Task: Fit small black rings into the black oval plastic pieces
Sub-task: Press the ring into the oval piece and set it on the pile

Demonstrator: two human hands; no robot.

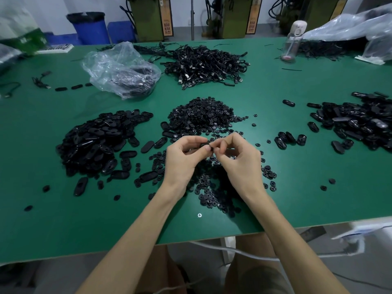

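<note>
Green table [63, 219], four black heaps [201, 115] — left hand [182, 160] grips one oval piece [204, 144], right hand [237, 160] pinches its end.

The worktop [63, 219] is plain dark green. The oval pieces [95, 143], the small rings [203, 115] and the heap of cables [203, 64] are all black. The plastic bag [118, 66] is clear. The bin [91, 28] is blue. The bottle [293, 39] is clear with a pale cap.

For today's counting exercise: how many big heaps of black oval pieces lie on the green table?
2. The left heap lies left of the ring pile; the right heap is near the table edge. The plastic bag may hide more.
</note>
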